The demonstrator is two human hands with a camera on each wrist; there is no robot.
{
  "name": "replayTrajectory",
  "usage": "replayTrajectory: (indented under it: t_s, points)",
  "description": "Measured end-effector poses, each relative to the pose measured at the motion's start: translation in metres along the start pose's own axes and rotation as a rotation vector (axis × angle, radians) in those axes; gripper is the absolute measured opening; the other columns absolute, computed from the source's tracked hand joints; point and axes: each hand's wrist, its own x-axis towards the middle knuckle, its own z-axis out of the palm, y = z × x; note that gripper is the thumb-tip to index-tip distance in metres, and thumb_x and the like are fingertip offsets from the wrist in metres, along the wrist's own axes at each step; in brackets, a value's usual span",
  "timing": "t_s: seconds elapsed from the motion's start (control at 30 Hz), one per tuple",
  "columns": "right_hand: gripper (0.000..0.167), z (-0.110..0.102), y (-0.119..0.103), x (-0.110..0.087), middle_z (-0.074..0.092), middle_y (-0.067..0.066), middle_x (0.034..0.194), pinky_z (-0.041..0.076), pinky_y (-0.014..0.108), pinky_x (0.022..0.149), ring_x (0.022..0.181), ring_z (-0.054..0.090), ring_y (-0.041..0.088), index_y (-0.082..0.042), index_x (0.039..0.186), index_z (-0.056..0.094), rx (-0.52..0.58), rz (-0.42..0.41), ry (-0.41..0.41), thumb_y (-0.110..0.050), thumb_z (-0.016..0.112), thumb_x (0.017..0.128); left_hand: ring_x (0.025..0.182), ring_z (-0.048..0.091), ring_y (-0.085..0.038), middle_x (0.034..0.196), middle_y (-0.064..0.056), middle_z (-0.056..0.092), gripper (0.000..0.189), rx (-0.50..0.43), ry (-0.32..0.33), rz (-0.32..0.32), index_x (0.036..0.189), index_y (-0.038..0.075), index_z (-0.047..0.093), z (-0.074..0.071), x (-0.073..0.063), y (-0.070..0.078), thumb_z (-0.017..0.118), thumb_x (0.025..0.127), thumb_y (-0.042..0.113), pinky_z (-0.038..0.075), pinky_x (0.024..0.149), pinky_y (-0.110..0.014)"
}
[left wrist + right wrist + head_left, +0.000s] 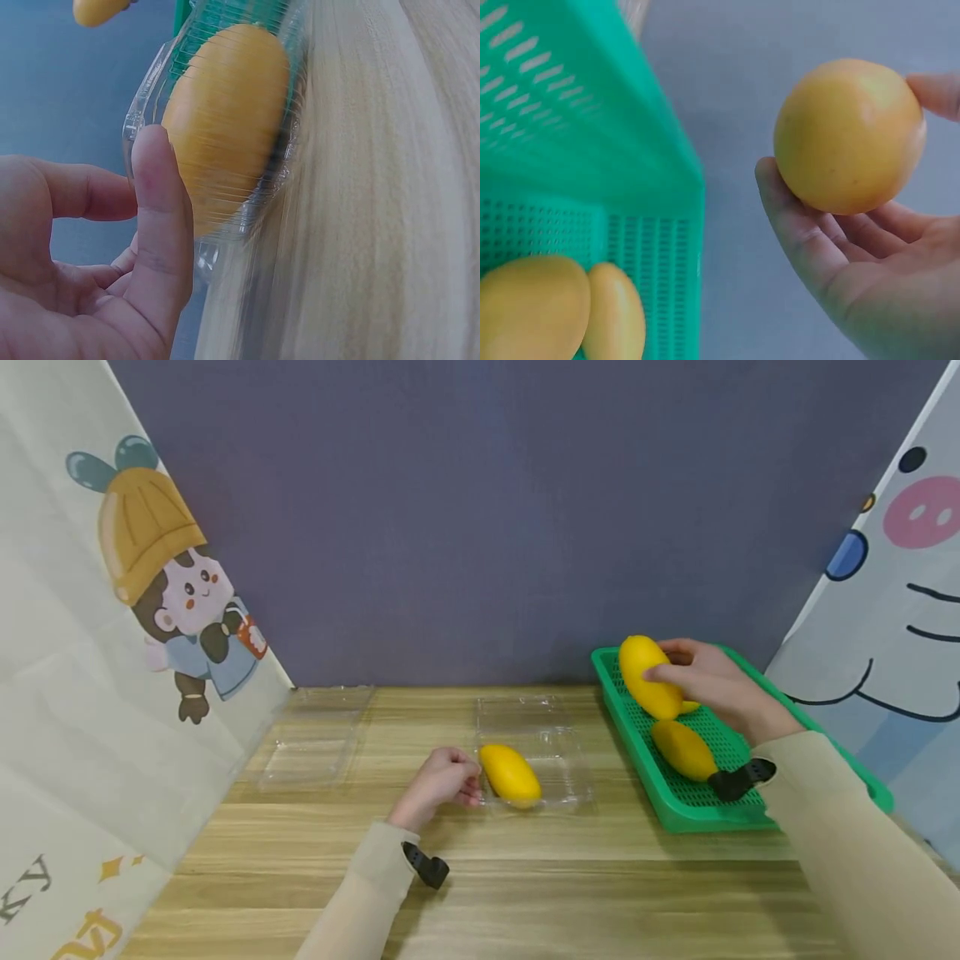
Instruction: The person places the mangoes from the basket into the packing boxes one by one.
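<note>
My right hand (708,685) grips a yellow mango (643,677) above the far end of the green basket (636,756). The right wrist view shows this held mango (851,139) between thumb and fingers, apart from the basket wall. Another mango (510,774) lies tilted in the near-left part of a clear plastic container (562,777) at mid-table. My left hand (442,781) is at the container's left edge. In the left wrist view its thumb and bent index finger pinch the clear rim beside the mango (229,120).
Inside the basket lie a mango (684,750) and a second one (688,707) partly hidden behind the held fruit. A second clear container (311,743) stands on the wooden table (525,893) at the far left. A dark wall (450,527) closes off the back.
</note>
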Motion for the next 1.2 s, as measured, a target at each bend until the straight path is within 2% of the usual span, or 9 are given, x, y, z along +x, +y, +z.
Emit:
replayTrajectory:
  t_s: [0.63,0.83,1.2]
  points:
    - [0.078,0.036,-0.043,-0.011,0.048,0.022,0.143,0.056,0.036,0.085,0.115,0.056,0.034,-0.001,0.154,0.032,0.018,-0.046,0.004,-0.038,0.069,0.096,0.059,0.062,-0.019,0.080,-0.020,0.063,0.012,-0.013,0.006,0.008,0.104,-0.007,0.054,-0.002,0.000,0.000,0.056,0.098,0.004,0.063,0.061,-0.034]
    - [0.077,0.049,-0.051,-0.014,0.051,0.020,0.140,0.054,0.042,0.091,0.116,0.056,0.033,-0.001,0.152,0.036,0.013,-0.058,0.006,-0.039,0.071,0.095,0.059,0.061,-0.019,0.079,-0.021,0.062,0.010,-0.039,0.011,0.005,0.102,-0.007,0.053,-0.001,0.001,0.000,0.056,0.097,0.001,0.062,0.059,-0.032]
    - [0.077,0.075,-0.060,-0.009,0.054,0.020,0.137,0.057,0.043,0.087,0.112,0.059,0.034,-0.002,0.151,0.039,-0.026,-0.035,0.000,-0.037,0.072,0.091,0.060,0.061,-0.020,0.078,-0.018,0.062,0.011,-0.027,0.012,-0.007,0.104,-0.006,0.053,-0.001,0.001,0.000,0.056,0.097,0.002,0.062,0.060,-0.034]
